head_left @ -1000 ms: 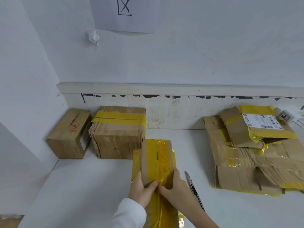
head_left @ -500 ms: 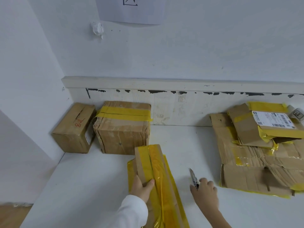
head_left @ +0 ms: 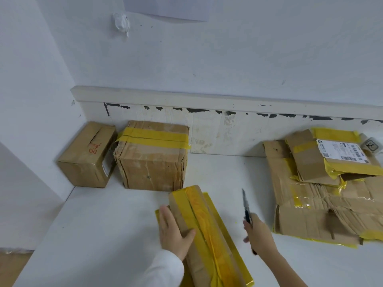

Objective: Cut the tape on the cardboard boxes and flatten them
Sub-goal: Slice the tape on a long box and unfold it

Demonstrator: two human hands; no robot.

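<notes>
**Knife in hand, long taped box ready for the cut**

The left hand [head_left: 173,230] rests flat on the long narrow cardboard box wrapped in yellow tape [head_left: 207,230], fingers straight along its left side and thumb across the top, pinning it to the white bench [head_left: 99,235]. The box lies near the front edge, running away from the person, with a taped seam down its top face. The right hand [head_left: 259,235] has its grip closed round the handle of a dark utility knife [head_left: 246,206], blade pointing up and away, just to the right of the box and not touching it.

The step in hand looks like the tape cut on this box. The next move calls for bringing the blade to the seam and drawing it along, with the left hand clear of the blade's path.

Against the back wall stand two boxes not yet flattened: a small brown cardboard box with red writing [head_left: 88,154] and a larger creased cardboard box with a yellow tape band [head_left: 152,158]. On the right lies a pile of flattened cardboard [head_left: 323,195].
</notes>
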